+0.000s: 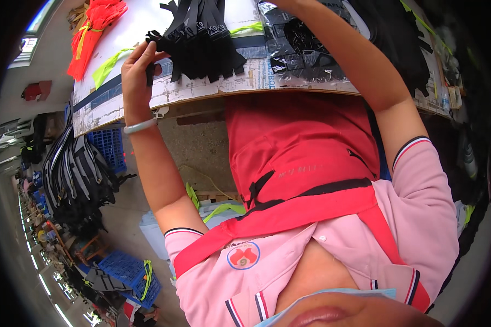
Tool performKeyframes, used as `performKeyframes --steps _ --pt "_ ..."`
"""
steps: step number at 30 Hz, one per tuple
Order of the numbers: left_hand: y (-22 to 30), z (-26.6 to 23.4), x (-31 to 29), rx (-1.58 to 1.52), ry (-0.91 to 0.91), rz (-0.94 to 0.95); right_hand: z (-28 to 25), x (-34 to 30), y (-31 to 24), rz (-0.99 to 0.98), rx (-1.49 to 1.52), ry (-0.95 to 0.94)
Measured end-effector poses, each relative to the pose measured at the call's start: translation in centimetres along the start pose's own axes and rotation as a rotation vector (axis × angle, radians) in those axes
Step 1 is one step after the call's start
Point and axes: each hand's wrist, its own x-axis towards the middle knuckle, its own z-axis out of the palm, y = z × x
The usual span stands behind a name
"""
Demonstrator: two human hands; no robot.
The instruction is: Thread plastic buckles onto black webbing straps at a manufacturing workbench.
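Note:
At the table's near left, my left hand (138, 68) is closed in a pinch on the end of a black strap (150, 73). Right beside it lies a bundle of black straps (204, 52) with pale lettering, their ends fanned toward the table edge. My right arm (354, 46) reaches far across the table. Its hand is cut off by the upper edge, so its fingers and anything in them are hidden. Below that arm lies a clear plastic bag (303, 52) with black items inside.
A bundle of orange-red fabric (93, 32) tied with yellow lies at the table's far left. Yellow-green strips (108, 68) rest near it. Black material (401, 46) covers the right side. Many dark straps (73, 174) hang left of the table, near blue crates (128, 275).

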Motion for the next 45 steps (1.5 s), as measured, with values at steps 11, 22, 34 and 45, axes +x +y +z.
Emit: performKeyframes --steps 11,22,34,45 --pt "-8.6 6.2 -7.8 -0.078 -0.002 -0.103 3.2 -15.2 6.6 0.509 0.120 -0.550" --pt "-13.2 11.7 -11.3 -0.234 -0.196 -0.401 2.6 -18.8 7.3 0.311 -0.042 -0.504" --pt "-13.4 13.7 -11.1 -0.309 -0.210 -0.298 0.2 -20.9 7.4 0.856 0.749 -0.202" --pt "-14.1 17.1 -11.7 -0.297 -0.166 -0.383 -9.1 -23.6 5.1 0.149 -0.343 -0.088"
